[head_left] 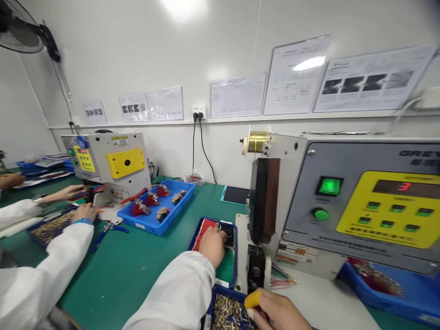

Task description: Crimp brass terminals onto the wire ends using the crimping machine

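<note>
My left hand [213, 245] reaches into a small blue tray [236, 270] that holds red wires [205, 225], dark wires [229, 233] and green wires [225, 268]. Its fingers are bent down and drawn together at the dark wires; what lies between them is hidden. Lower down, my right hand [280, 312] is at the edge of a blue bin of brass terminals [228, 311]. A yellow finger cover [253, 299] is on one finger. The fingers are pinched together, and anything in them is too small to name. The crimping machine's press head [257, 270] stands just above this hand.
The machine's control panel [330, 201] fills the right side, beside a blue bin of wire bundles [378, 288]. At left, a co-worker's hands [84, 212] work at a second machine [106, 160]. Between us are a blue tray of bundles [172, 220] and blue-handled pliers [106, 233].
</note>
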The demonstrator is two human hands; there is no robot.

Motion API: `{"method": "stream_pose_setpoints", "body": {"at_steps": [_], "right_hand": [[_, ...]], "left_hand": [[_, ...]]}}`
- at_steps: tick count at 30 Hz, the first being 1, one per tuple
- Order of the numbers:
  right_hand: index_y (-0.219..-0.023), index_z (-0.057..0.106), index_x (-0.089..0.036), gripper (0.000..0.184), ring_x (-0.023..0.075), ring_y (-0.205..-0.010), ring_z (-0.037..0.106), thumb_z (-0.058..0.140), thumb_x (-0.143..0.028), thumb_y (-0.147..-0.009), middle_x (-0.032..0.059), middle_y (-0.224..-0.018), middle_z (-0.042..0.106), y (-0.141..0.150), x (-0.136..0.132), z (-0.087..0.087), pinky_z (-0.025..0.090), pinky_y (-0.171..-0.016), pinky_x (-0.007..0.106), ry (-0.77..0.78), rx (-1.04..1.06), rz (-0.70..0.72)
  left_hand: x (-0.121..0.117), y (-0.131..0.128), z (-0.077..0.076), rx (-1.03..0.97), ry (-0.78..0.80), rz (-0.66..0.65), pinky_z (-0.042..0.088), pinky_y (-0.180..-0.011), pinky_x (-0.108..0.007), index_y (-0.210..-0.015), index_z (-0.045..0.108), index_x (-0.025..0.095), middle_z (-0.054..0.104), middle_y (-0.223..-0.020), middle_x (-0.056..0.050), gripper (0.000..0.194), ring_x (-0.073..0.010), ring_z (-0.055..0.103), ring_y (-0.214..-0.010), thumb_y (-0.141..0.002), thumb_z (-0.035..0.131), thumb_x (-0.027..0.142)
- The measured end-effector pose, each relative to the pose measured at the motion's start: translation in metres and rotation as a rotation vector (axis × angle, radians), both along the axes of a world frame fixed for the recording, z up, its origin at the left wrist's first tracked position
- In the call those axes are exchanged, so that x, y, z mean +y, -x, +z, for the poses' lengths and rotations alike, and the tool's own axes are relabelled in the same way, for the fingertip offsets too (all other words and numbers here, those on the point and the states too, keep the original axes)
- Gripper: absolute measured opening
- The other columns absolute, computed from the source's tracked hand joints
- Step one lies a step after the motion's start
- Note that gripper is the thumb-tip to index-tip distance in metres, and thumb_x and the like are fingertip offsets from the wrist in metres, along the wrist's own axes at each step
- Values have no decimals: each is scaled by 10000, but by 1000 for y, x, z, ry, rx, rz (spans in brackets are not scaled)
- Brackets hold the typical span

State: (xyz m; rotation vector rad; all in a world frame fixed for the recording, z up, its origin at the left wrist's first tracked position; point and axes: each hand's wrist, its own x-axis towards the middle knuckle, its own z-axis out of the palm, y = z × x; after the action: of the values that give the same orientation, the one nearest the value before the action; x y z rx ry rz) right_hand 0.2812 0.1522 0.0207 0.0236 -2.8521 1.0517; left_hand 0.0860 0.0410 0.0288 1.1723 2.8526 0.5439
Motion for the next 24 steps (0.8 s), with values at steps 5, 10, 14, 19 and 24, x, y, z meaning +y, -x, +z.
{"method": "stream_pose_setpoints", "body": {"at_steps": [5, 10, 14, 19, 24], "right_hand": [[-772, 611, -200, 168, 149, -611, 526, 519, -289, -882, 33, -787, 598, 2, 0, 1, 366, -538, 237, 15, -76, -52], [-738, 637, -170, 78, 143, -639, 525, 581, -203, -781, 21, -715, 598, 18, -4, 36, 373, -567, 226, 189, -132, -11], [-733, 644, -160, 107, 117, -553, 506, 690, -250, -702, -17, -590, 571, 32, 6, 75, 403, -537, 214, 525, -256, 76], [-775, 682, -159, 291, 106, -595, 539, 824, -345, -600, 9, -716, 641, 26, 34, 78, 449, -569, 216, 835, -225, -11], [-828, 710, -147, 355, 80, -513, 486, 820, -418, -626, -3, -639, 621, 21, 49, 53, 409, -523, 216, 901, -99, -251]], "left_hand": [[3, 3, -5, 28, -42, 5, 393, -801, -367, -841, 725, 181, 622, -907, -103, 275, -248, 504, -943, -864, 456, 130], [4, 2, -9, 45, -74, 11, 382, -777, -357, -845, 710, 183, 619, -937, -93, 234, -245, 503, -949, -851, 483, 126], [4, 1, -11, 47, -82, 15, 384, -791, -360, -870, 692, 172, 620, -950, -96, 217, -243, 505, -955, -870, 478, 137], [4, 1, -7, 61, -100, 21, 386, -807, -358, -880, 679, 171, 617, -951, -89, 229, -238, 503, -959, -902, 451, 145], [5, -6, -1, 89, -126, -5, 388, -827, -351, -892, 667, 182, 607, -946, -75, 236, -227, 494, -958, -924, 435, 153]]}}
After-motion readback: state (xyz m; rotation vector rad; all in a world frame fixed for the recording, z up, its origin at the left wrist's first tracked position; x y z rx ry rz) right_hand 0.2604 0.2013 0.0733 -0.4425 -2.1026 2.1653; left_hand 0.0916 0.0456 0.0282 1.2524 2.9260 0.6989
